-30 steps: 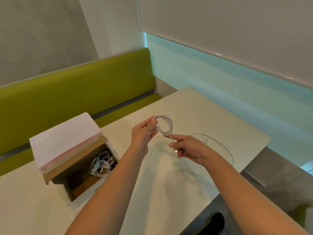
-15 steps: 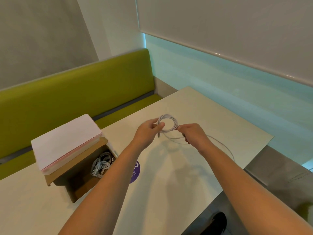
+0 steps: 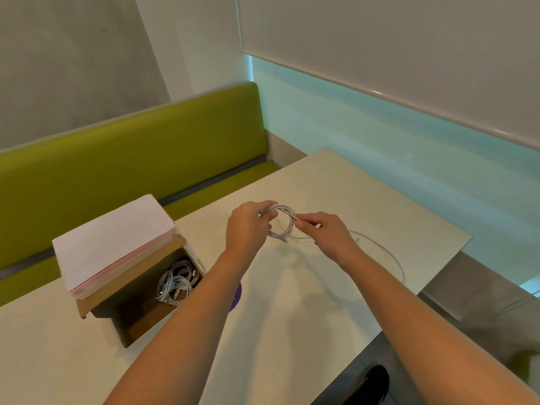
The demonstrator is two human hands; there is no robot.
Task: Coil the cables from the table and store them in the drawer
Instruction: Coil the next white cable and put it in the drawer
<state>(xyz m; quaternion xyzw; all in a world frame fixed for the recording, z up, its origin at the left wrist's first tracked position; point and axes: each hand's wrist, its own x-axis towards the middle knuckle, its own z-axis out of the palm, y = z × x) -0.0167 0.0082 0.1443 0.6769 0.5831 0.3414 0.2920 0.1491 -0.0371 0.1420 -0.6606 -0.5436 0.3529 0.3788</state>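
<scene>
A white cable coil (image 3: pixel 285 226) hangs in the air above the cream table (image 3: pixel 292 302). My left hand (image 3: pixel 248 226) pinches the coil's left side. My right hand (image 3: pixel 324 233) pinches a strand at the coil's right side. Another white cable (image 3: pixel 385 252) lies loose on the table to the right, curving toward the edge. The brown cardboard drawer (image 3: pixel 137 323) stands pulled open at the left, with several coiled white cables (image 3: pixel 176 283) inside it.
A white and pink box top (image 3: pixel 114 238) covers the drawer's housing. A purple round sticker (image 3: pixel 236 296) peeks from under my left forearm. A green bench (image 3: pixel 117 165) runs behind the table. The table's right edge drops to the floor, where a dark shoe (image 3: pixel 375 381) shows.
My right hand has come up from lower right to the coil's right side, and the coil has gained a loop. The view has drifted slightly.
</scene>
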